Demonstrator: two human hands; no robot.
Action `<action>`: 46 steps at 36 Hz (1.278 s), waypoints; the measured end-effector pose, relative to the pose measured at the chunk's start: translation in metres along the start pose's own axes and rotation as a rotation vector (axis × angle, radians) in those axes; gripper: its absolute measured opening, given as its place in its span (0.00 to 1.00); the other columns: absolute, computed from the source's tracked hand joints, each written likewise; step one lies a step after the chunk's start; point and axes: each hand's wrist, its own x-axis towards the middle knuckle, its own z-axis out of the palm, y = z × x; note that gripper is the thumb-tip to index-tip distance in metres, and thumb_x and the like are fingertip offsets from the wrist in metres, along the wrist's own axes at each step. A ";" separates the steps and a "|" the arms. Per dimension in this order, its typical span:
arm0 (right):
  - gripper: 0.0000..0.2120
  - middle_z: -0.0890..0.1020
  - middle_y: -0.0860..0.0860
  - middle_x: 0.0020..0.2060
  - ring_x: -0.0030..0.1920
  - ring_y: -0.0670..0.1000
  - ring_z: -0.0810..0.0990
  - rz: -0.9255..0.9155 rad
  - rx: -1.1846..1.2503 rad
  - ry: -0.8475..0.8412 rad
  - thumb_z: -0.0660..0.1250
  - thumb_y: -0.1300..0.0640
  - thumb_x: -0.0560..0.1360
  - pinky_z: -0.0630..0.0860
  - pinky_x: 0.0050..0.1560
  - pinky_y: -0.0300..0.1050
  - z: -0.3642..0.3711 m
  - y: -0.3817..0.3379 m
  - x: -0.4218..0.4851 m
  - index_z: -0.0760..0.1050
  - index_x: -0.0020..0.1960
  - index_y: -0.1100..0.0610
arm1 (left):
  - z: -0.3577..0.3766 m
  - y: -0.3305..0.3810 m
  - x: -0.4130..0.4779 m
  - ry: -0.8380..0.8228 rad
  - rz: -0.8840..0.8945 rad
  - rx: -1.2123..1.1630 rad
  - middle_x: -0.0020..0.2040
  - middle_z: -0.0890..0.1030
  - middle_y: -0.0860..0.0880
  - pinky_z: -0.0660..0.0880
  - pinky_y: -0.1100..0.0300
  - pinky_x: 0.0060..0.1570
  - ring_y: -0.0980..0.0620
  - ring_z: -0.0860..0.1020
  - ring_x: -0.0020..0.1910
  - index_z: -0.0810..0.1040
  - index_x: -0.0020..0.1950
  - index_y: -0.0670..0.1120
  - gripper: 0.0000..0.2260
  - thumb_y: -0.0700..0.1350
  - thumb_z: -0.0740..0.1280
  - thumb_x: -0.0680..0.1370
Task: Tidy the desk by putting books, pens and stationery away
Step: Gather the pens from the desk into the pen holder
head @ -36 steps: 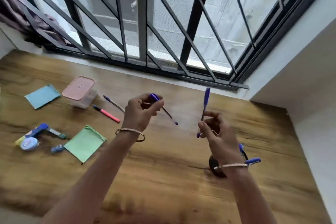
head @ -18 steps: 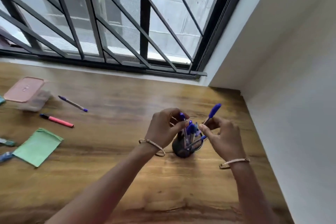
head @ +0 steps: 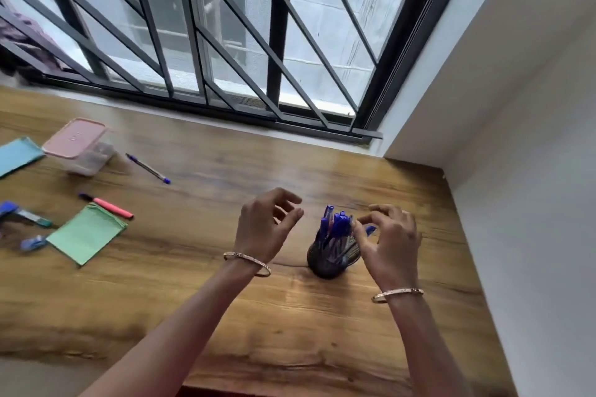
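A black mesh pen holder (head: 325,263) stands on the wooden desk (head: 290,316) and holds several blue pens (head: 337,224). My left hand (head: 266,227) hovers just left of the holder, fingers loosely curled and holding nothing. My right hand (head: 392,240) is at the holder's right rim, thumb and fingertips pinching a blue pen (head: 371,229) that leans in the holder. Loose on the left of the desk lie a blue-capped pen (head: 148,168) and a pink highlighter (head: 109,206).
A pink-lidded clear box (head: 77,147), a blue paper pad (head: 17,155), a green paper pad (head: 85,234) and small blue stationery (head: 19,213) lie at the far left. A barred window runs along the back. A white wall bounds the desk on the right.
Both hands carried pens to the holder. My left hand has let go of its pen, now in the holder, and drawn back left. The pen in my right hand sits lower.
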 end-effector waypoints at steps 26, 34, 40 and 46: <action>0.07 0.86 0.45 0.43 0.46 0.46 0.83 -0.295 0.338 -0.561 0.68 0.54 0.73 0.79 0.50 0.46 0.229 -0.261 0.031 0.83 0.49 0.51 | -0.239 -0.220 0.035 0.289 -0.789 0.416 0.53 0.82 0.39 0.74 0.51 0.50 0.37 0.79 0.55 0.80 0.49 0.42 0.13 0.52 0.68 0.75; 0.15 0.77 0.55 0.57 0.59 0.59 0.74 -0.345 0.072 -0.594 0.65 0.51 0.76 0.72 0.60 0.52 0.283 -0.316 0.052 0.79 0.60 0.55 | -0.258 -0.242 0.068 0.259 -0.965 0.405 0.55 0.82 0.39 0.76 0.49 0.52 0.37 0.79 0.57 0.82 0.51 0.43 0.20 0.58 0.73 0.70; 0.10 0.79 0.54 0.51 0.55 0.58 0.76 -0.285 -0.002 -0.476 0.67 0.53 0.75 0.76 0.52 0.49 0.297 -0.340 0.063 0.82 0.51 0.56 | -0.251 -0.242 0.081 0.229 -0.961 0.386 0.53 0.83 0.39 0.76 0.52 0.49 0.37 0.80 0.54 0.82 0.50 0.43 0.18 0.55 0.72 0.67; 0.08 0.84 0.56 0.46 0.49 0.58 0.81 -0.195 0.008 -0.557 0.69 0.54 0.70 0.75 0.47 0.47 0.289 -0.341 0.069 0.84 0.46 0.56 | -0.245 -0.233 0.088 0.267 -0.829 0.205 0.44 0.85 0.44 0.73 0.58 0.42 0.40 0.82 0.50 0.86 0.40 0.48 0.10 0.53 0.72 0.66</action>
